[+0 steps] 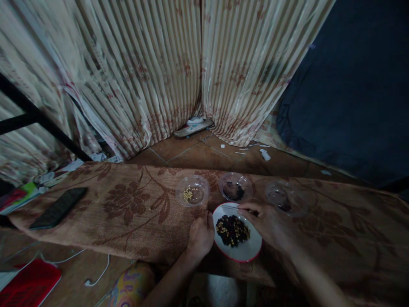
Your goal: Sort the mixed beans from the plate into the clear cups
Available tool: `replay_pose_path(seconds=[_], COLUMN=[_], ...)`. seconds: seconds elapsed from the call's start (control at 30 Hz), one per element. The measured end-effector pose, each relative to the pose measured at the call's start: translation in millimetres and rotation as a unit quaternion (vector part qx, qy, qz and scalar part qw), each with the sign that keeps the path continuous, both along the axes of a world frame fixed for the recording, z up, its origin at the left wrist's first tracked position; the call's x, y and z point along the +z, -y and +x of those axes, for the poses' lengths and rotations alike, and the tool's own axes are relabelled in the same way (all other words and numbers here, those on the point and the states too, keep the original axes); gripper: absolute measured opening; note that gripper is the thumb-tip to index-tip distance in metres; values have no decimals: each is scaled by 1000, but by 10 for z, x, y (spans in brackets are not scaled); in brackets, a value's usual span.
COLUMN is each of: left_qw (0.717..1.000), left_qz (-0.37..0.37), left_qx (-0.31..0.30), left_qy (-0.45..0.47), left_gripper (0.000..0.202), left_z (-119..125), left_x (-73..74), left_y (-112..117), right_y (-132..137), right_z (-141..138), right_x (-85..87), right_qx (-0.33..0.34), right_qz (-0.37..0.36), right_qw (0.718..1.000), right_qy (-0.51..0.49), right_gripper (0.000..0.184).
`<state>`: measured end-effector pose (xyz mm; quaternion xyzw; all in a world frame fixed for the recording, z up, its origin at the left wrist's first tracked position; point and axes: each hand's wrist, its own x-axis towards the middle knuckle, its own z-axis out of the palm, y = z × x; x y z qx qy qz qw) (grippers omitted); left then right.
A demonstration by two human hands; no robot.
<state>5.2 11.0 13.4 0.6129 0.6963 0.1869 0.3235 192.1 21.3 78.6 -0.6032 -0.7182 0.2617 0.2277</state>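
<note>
A white plate with a red rim (pixel 248 251) is at the front edge of the cloth-covered table, holding a mixed heap of dark beans and yellowish beans (pixel 232 230). My left hand (pixel 201 234) is closed on the plate's left rim. My right hand (pixel 266 219) pinches thin metal tweezers (pixel 230 207), whose tips reach over the plate's far side. Behind the plate stand three clear plastic bowls. The left bowl (pixel 200 197) has yellowish beans, the middle bowl (pixel 226 181) has dark ones, and the right bowl (pixel 273 187) has a few dark pieces.
A patterned brown cloth (pixel 128 204) covers the table. A black phone (pixel 59 209) lies at the left. Beyond are striped curtains (pixel 166 64), a skateboard (pixel 193 128) and litter (pixel 264 154) on the tiled floor. A white cable (pixel 99 279) and a red item (pixel 30 283) lie lower left.
</note>
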Motion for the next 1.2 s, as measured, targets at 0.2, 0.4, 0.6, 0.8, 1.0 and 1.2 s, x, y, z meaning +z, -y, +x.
replay_pose_path(seconds=[0.2, 0.4, 0.6, 0.8, 1.0, 1.2], left_qw=[999, 999, 1000, 1000, 999, 997], left_qz=[22, 25, 13, 6, 37, 44], left_qx=[-19, -36, -24, -13, 17, -68], left_qy=[-25, -12, -6, -7, -10, 2], left_gripper=[43, 43, 46, 44, 43, 37], left_z=[-7, -28, -35, -15, -71, -95], left_x=[-25, -77, -71, -28, 124, 484], left_y=[1, -8, -1, 7, 42, 501], right_y=[-368, -389, -56, 46, 91, 147], right_z=[-517, -436, 27, 235, 312, 431], right_x=[160, 105, -18, -73, -65, -25], right_qx=[56, 23, -41, -8, 51, 130], right_qz=[89, 93, 53, 14, 17, 13], right_qw=[994, 995, 998, 1000, 997, 990], right_qy=[25, 15, -15, 15, 58, 58], right_gripper=[24, 24, 30, 29, 27, 22])
